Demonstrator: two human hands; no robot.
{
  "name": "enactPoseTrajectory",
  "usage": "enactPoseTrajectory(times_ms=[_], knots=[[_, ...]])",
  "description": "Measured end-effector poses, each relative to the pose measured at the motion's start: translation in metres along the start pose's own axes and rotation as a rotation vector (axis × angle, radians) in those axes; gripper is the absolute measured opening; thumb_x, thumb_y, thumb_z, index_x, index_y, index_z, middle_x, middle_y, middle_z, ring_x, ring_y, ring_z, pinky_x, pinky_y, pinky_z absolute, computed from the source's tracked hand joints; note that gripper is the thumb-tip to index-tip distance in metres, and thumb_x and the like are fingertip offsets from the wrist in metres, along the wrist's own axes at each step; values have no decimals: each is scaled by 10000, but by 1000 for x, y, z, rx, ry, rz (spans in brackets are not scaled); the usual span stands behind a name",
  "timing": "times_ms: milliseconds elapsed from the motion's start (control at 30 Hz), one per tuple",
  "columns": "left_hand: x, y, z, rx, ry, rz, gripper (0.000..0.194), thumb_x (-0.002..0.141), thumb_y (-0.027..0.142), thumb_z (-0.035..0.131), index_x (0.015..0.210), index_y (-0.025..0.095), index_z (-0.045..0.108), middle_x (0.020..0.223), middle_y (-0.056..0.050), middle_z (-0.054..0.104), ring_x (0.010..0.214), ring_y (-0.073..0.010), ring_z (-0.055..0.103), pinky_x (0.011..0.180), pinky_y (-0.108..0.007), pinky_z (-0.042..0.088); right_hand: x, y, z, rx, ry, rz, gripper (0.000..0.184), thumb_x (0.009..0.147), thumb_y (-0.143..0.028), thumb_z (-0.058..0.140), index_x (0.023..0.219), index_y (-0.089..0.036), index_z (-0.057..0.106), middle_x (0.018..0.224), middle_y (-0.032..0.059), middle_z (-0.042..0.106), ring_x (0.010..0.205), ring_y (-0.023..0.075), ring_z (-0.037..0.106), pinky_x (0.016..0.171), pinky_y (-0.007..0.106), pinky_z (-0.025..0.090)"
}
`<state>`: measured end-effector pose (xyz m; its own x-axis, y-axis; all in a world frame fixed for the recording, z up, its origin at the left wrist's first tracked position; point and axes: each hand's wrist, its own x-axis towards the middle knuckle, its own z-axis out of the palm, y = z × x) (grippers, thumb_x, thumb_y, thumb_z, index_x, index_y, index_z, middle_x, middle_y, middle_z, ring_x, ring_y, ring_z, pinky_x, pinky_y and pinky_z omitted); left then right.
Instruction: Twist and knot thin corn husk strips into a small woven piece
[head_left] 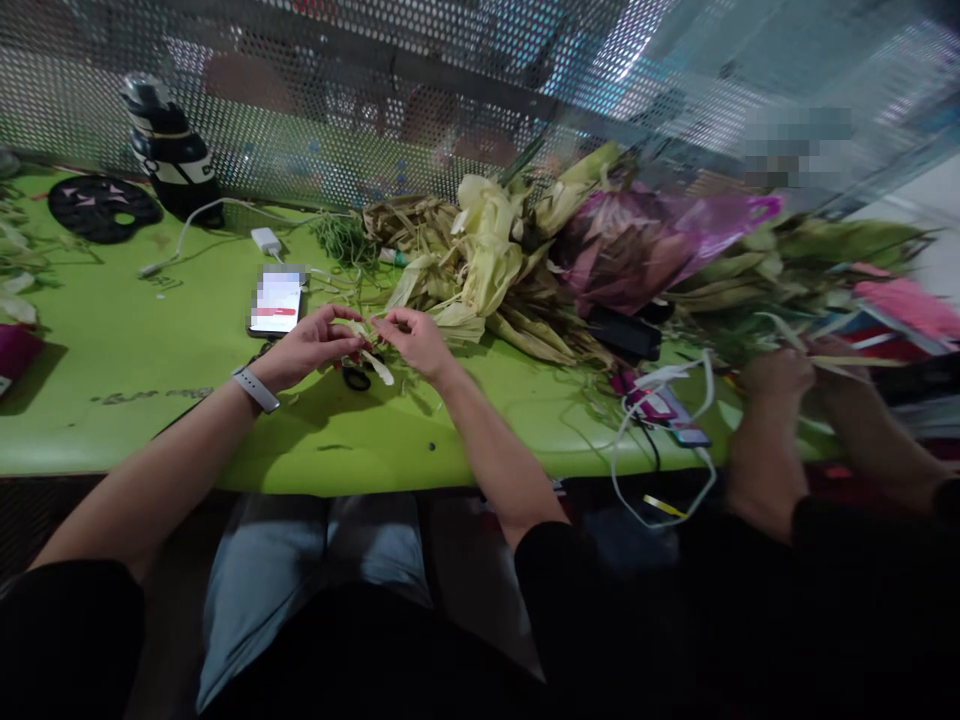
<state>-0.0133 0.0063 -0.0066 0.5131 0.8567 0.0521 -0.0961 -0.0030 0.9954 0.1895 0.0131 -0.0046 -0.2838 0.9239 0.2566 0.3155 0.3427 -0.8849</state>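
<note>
My left hand (311, 345), with a pale wristband, and my right hand (416, 340) meet over the green table (150, 400). Both pinch thin pale strips of corn husk (367, 340) between the fingertips, one strip hanging down toward the table. Black scissors (356, 377) lie just under my hands. A big pile of dried and fresh corn husks (480, 265) lies right behind my hands.
A phone (277, 302) with a lit screen lies left of my hands, by a white charger (266, 240) and cable. A black disc (101, 207) and a dark bottle-like object (172, 150) stand far left. Another person's hands (780, 380) work husks at right, near a pink bag (660, 235) and a second phone (675, 415).
</note>
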Motion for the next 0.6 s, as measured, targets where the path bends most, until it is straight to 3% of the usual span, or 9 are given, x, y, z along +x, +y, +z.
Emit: enactPoseTrajectory(times_ms=[267, 500, 600], knots=[[-1, -2, 8, 110, 24, -30, 729, 775, 159, 727, 1396, 144, 346, 843, -48, 729, 740, -145, 697, 627, -220, 509, 1, 7, 3, -109, 54, -191, 345, 817, -556, 648, 863, -219, 711, 983, 42, 664, 987, 188, 603, 952, 371, 444], [3, -8, 10, 91, 68, -67, 418, 787, 216, 737, 1123, 142, 501, 841, -54, 732, 749, -149, 700, 683, -263, 543, 1, 6, 14, -151, 99, -342, 265, 873, -467, 626, 767, -227, 662, 994, 55, 684, 1085, 215, 587, 1027, 427, 408], [4, -10, 9, 67, 20, -58, 361, 751, 240, 774, 1024, 129, 564, 816, -51, 725, 740, -157, 699, 691, -278, 554, 1, 6, 16, -173, 89, -359, 279, 892, -473, 595, 764, -229, 636, 995, 60, 682, 1140, 231, 565, 1042, 438, 392]])
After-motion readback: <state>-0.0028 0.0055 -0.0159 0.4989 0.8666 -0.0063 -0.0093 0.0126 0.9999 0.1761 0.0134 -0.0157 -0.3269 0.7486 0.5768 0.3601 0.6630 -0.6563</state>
